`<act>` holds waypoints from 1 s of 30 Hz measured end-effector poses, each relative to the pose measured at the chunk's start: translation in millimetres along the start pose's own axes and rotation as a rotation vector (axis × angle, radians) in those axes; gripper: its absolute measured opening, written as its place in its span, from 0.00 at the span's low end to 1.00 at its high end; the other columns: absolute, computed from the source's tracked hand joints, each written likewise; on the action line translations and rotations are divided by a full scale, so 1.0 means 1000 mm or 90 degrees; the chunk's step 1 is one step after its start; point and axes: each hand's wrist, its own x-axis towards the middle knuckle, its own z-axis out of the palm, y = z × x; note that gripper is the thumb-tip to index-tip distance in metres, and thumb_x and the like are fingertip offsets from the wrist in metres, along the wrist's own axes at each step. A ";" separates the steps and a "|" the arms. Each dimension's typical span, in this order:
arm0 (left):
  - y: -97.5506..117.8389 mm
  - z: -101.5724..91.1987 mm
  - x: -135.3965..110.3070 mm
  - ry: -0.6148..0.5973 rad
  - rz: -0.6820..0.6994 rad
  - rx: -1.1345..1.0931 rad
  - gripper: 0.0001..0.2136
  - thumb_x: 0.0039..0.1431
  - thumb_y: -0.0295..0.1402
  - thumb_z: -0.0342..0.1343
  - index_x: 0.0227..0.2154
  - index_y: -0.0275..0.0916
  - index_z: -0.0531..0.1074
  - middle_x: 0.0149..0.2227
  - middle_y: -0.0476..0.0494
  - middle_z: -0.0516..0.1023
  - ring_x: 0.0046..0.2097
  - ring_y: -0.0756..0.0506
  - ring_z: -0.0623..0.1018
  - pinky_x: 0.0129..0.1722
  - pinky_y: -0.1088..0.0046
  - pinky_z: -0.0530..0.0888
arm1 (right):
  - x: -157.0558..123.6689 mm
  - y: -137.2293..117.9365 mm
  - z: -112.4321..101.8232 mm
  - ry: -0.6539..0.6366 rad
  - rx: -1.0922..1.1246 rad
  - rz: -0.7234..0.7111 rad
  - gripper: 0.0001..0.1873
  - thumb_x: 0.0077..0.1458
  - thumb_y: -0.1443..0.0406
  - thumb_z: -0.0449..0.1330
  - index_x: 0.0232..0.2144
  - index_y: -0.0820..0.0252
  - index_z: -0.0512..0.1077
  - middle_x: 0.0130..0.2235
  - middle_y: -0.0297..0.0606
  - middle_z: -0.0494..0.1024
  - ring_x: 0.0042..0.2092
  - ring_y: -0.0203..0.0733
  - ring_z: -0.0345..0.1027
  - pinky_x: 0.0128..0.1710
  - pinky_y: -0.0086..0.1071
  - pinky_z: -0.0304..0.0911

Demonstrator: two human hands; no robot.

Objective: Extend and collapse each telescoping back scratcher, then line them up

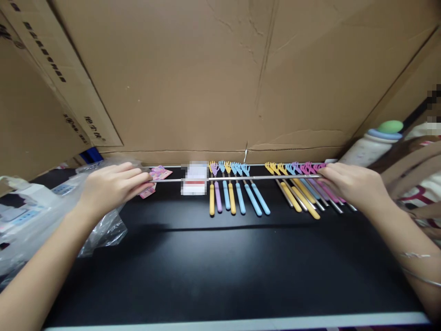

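A long thin metal rod (234, 178) stretches level above the black table, its shadow falling on the surface below. My left hand (112, 186) is closed around one end and my right hand (351, 184) around the other, so both ends are hidden. Behind the rod lie several back scratchers (253, 202) with claw heads and yellow, purple or blue handles. Nearer my right hand is a second group of back scratchers (291, 197), with yellow, blue, purple and pink claws pointing to the back and some metal shafts showing.
Clear plastic bags (108, 230) cover the table's left side. Pink printed packets (160, 173) and a blurred white card (195, 177) lie at the back. Cardboard (193, 82) walls off the back. A pale bottle (365, 149) stands back right, beside another person (420, 184).
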 end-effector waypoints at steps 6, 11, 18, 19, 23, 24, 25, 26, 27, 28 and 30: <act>-0.002 -0.005 -0.001 -0.007 -0.009 0.008 0.11 0.63 0.37 0.49 0.27 0.44 0.71 0.23 0.53 0.72 0.33 0.48 0.68 0.26 0.76 0.59 | -0.002 -0.002 -0.004 0.039 -0.001 -0.011 0.23 0.63 0.55 0.42 0.31 0.59 0.72 0.28 0.40 0.74 0.29 0.37 0.61 0.26 0.29 0.47; -0.007 -0.004 -0.003 0.000 -0.040 -0.029 0.11 0.62 0.38 0.50 0.25 0.44 0.71 0.25 0.53 0.74 0.35 0.47 0.68 0.32 0.75 0.61 | -0.002 -0.005 -0.007 0.047 -0.006 -0.016 0.24 0.63 0.54 0.43 0.32 0.59 0.73 0.27 0.40 0.73 0.28 0.37 0.60 0.26 0.29 0.48; -0.005 0.002 -0.006 0.041 -0.011 0.013 0.08 0.60 0.38 0.53 0.26 0.45 0.70 0.28 0.55 0.77 0.37 0.47 0.70 0.40 0.70 0.62 | -0.004 -0.007 -0.005 0.020 0.031 0.033 0.23 0.62 0.53 0.43 0.32 0.59 0.73 0.31 0.41 0.77 0.31 0.38 0.65 0.27 0.29 0.51; -0.005 0.002 -0.008 0.046 -0.020 0.014 0.07 0.59 0.38 0.53 0.28 0.45 0.71 0.30 0.56 0.78 0.38 0.47 0.71 0.42 0.69 0.62 | -0.005 -0.007 -0.005 0.015 0.037 0.043 0.23 0.62 0.53 0.43 0.31 0.59 0.72 0.31 0.41 0.77 0.31 0.39 0.65 0.27 0.29 0.51; -0.004 0.000 -0.011 0.070 -0.070 0.015 0.03 0.57 0.37 0.55 0.33 0.47 0.71 0.34 0.54 0.79 0.39 0.45 0.71 0.43 0.67 0.62 | -0.007 -0.006 -0.004 0.004 0.056 0.095 0.21 0.61 0.53 0.45 0.29 0.57 0.70 0.31 0.40 0.77 0.31 0.39 0.66 0.26 0.29 0.51; -0.003 -0.001 -0.011 0.075 -0.081 0.021 0.03 0.57 0.37 0.55 0.33 0.47 0.71 0.34 0.54 0.79 0.39 0.45 0.71 0.42 0.67 0.62 | -0.007 -0.006 -0.005 -0.002 0.070 0.107 0.20 0.61 0.53 0.45 0.29 0.57 0.70 0.31 0.40 0.77 0.31 0.39 0.67 0.26 0.29 0.52; -0.002 -0.002 -0.011 0.083 -0.094 0.029 0.03 0.56 0.36 0.55 0.33 0.47 0.71 0.33 0.54 0.79 0.38 0.46 0.71 0.42 0.67 0.62 | -0.007 -0.007 -0.005 -0.008 0.090 0.117 0.20 0.60 0.52 0.45 0.29 0.57 0.70 0.30 0.40 0.77 0.31 0.39 0.67 0.26 0.29 0.52; -0.001 -0.003 -0.011 0.092 -0.107 0.039 0.03 0.56 0.36 0.55 0.34 0.47 0.71 0.32 0.54 0.79 0.38 0.46 0.72 0.42 0.67 0.62 | -0.007 -0.007 -0.005 -0.016 0.112 0.123 0.20 0.60 0.52 0.45 0.29 0.57 0.69 0.30 0.40 0.77 0.30 0.39 0.67 0.26 0.29 0.52; 0.001 -0.003 -0.010 0.101 -0.119 0.049 0.03 0.56 0.36 0.55 0.34 0.47 0.70 0.31 0.55 0.79 0.37 0.46 0.72 0.42 0.67 0.62 | -0.006 -0.007 -0.005 -0.023 0.135 0.125 0.20 0.60 0.52 0.45 0.29 0.57 0.69 0.30 0.40 0.77 0.30 0.39 0.67 0.26 0.29 0.53; 0.003 -0.004 -0.010 0.112 -0.132 0.057 0.04 0.55 0.35 0.56 0.34 0.47 0.70 0.30 0.55 0.79 0.37 0.45 0.72 0.42 0.66 0.61 | -0.006 -0.007 -0.004 -0.026 0.153 0.127 0.20 0.60 0.53 0.46 0.29 0.57 0.69 0.30 0.40 0.77 0.30 0.39 0.67 0.27 0.29 0.53; 0.008 -0.005 -0.009 0.142 -0.161 0.068 0.05 0.54 0.35 0.56 0.35 0.47 0.70 0.29 0.54 0.79 0.36 0.45 0.72 0.43 0.65 0.60 | -0.006 -0.007 -0.003 -0.024 0.169 0.137 0.18 0.59 0.53 0.47 0.29 0.57 0.69 0.30 0.40 0.76 0.29 0.40 0.67 0.27 0.29 0.54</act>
